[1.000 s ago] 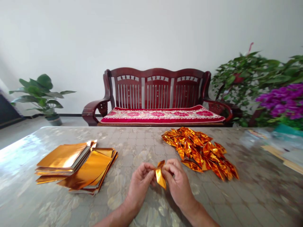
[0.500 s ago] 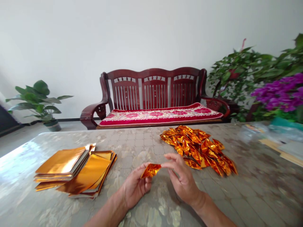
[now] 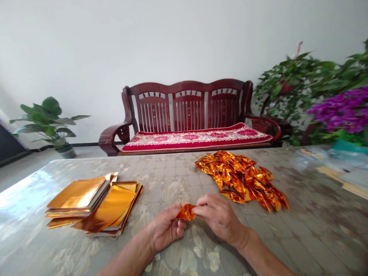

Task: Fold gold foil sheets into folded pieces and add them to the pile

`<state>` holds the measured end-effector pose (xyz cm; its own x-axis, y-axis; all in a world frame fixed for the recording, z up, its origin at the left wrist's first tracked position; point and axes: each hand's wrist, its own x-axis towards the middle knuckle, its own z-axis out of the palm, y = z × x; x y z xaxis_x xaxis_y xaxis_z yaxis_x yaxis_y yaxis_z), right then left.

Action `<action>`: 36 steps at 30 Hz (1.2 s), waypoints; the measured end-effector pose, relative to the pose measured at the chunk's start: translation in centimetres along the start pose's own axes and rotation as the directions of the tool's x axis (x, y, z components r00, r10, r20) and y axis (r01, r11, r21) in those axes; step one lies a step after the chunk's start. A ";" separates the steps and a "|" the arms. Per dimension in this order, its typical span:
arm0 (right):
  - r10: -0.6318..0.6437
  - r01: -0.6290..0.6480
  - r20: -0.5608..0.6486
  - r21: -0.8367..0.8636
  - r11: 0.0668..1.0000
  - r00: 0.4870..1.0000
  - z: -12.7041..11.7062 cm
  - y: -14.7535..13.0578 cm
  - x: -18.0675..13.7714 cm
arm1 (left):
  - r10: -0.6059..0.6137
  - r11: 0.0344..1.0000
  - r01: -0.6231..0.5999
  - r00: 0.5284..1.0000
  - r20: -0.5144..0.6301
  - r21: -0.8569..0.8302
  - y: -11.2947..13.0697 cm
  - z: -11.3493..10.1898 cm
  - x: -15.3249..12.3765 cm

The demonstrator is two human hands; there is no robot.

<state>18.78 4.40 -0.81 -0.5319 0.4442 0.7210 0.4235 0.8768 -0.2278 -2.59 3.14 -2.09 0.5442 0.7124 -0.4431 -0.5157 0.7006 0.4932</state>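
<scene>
A small folded piece of gold foil paper (image 3: 186,212) is pinched between both my hands just above the table. My left hand (image 3: 166,228) grips its left end with curled fingers. My right hand (image 3: 220,218) pinches its right end, fingers closed over it. A stack of flat gold foil sheets (image 3: 92,203) lies to the left of my hands. A heap of folded gold foil pieces (image 3: 241,180) lies to the right and a little further away.
The table (image 3: 172,180) has a glossy patterned cover. Clear plastic bags and flat packets (image 3: 339,168) lie at its far right. Beyond it stand a dark wooden bench with a red cushion (image 3: 195,138), a potted plant (image 3: 48,119) and purple flowers (image 3: 342,111).
The foil piece went from upright between both hands to lying sideways. My right hand briefly opened beside it, then closed on its right end again. Both hands sank slightly toward the table.
</scene>
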 end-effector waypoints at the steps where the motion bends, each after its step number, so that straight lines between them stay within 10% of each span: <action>1: 0.011 -0.011 -0.001 0.011 1.000 1.000 0.0 0.1 0.0 | 0.020 0.997 -0.019 1.000 -0.017 0.080 0.1 0.1 0.0; 4: 0.062 -0.062 -0.013 0.035 0.998 0.998 0.0 0.4 -0.2 | 0.268 0.898 -0.203 0.956 -0.121 0.390 0.3 0.2 0.1; 8: 0.140 -0.140 0.016 0.019 0.990 0.990 -0.2 0.8 -0.5 | 0.698 0.447 -0.465 0.715 0.026 0.764 1.0 -0.4 -0.4; 12: 0.211 -0.212 0.021 0.021 0.977 0.977 -0.3 1.0 -0.6 | 0.624 -0.049 -0.546 0.637 0.453 0.836 1.7 -0.8 -1.4; 15: 0.235 -0.237 0.043 0.040 0.971 0.971 -0.2 1.0 -0.7 | 0.554 -0.231 -0.533 0.616 0.560 0.814 1.7 -1.1 -1.5; 36: 0.315 -0.336 0.118 0.298 0.893 0.942 0.9 0.4 -1.0 | 0.602 -0.064 -0.567 0.634 0.485 0.821 0.6 -0.9 -0.9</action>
<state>18.83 4.51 -2.16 -0.4540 0.7162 0.5300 0.3382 0.6889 -0.6412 -3.97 3.00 -2.08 0.3553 0.8546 0.3788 0.2677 -0.4813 0.8347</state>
